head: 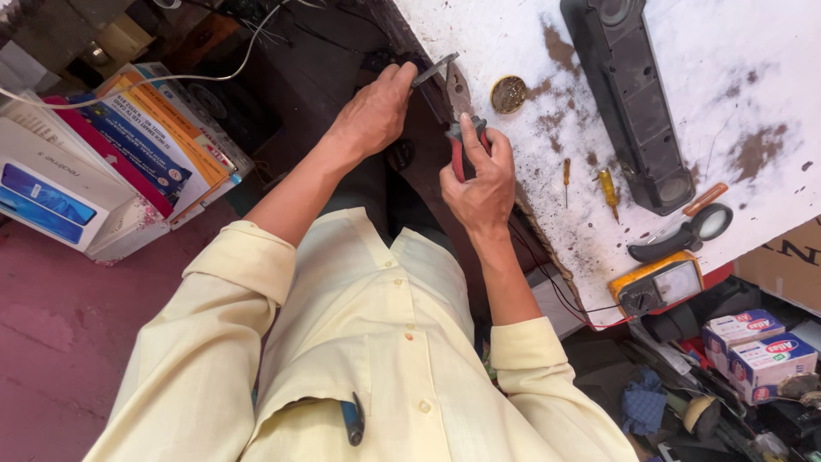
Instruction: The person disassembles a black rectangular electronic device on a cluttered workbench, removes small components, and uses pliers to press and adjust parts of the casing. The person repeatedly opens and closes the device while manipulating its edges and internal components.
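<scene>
My right hand point(481, 181) grips red-handled pliers point(463, 151) at the edge of the stained white workbench point(513, 51). The pliers' jaws point up toward a dark metal piece point(434, 70) held at the bench edge. My left hand point(374, 109) is closed around that dark piece and a small black part below it, just off the bench's edge. Both forearms reach forward from pale yellow sleeves. What the jaws pinch is hidden behind my fingers.
On the bench lie a long black speaker bar point(631, 94), a round tin point(509, 93), two small screwdrivers point(607, 190), a magnifier point(684, 234) and a yellow multimeter point(657, 284). Stacked boxes point(103, 162) sit at left, small cartons point(757, 346) at lower right.
</scene>
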